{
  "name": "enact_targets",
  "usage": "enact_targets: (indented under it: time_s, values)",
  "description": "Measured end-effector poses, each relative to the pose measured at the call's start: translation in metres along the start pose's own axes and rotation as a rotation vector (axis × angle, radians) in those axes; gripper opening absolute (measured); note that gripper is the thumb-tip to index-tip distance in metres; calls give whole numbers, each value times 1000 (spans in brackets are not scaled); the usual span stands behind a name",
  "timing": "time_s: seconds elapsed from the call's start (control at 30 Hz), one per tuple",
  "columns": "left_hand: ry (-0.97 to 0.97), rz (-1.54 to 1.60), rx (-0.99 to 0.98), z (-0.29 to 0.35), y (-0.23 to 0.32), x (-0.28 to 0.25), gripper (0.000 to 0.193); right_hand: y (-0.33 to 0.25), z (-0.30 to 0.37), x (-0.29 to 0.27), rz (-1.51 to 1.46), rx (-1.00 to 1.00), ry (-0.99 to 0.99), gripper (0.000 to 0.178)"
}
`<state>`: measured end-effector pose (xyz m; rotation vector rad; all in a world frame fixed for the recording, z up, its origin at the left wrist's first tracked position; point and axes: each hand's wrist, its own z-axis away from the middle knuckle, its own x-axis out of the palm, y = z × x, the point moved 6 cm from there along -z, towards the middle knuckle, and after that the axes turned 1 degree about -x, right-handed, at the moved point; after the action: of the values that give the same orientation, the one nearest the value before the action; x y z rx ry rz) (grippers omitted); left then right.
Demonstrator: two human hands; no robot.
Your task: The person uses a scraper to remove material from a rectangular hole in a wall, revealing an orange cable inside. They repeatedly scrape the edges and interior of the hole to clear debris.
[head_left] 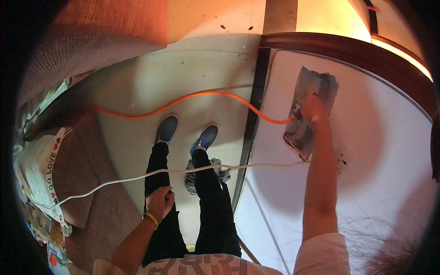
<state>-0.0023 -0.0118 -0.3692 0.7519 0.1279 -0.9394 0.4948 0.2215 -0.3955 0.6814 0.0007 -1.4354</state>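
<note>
- White surface all around the right fingers, with a dark strip to their left
- Pale floor farther left of them
- Brown seat, lower left
- Dark frame above them
- Yellow light beyond that frame

The patch is grey, the panel whitish. One cable is orange, another cable white. The shoes are blue, the trousers black; the shirt has dark lines on white.

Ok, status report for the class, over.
Right grip at grey patch, hold unclear. Left grip curled near left leg. Orange cable reaches patch; white cable crosses both legs.
</note>
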Motion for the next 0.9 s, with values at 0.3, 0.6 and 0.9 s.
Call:
enact_targets:
  time_s: [0.3,0.6,0.9]
  values:
    - [-68,-39,-54,-1,2,-3,20,-73,232,110,-1139,-112,627,26]
    - [-73,-153,118,-3,7,-12,19,-51,98,152,-965,115,915,48]
    - [-132,-190,139,-10,15,-14,19,12,25,115,-1075,117,1180,45]
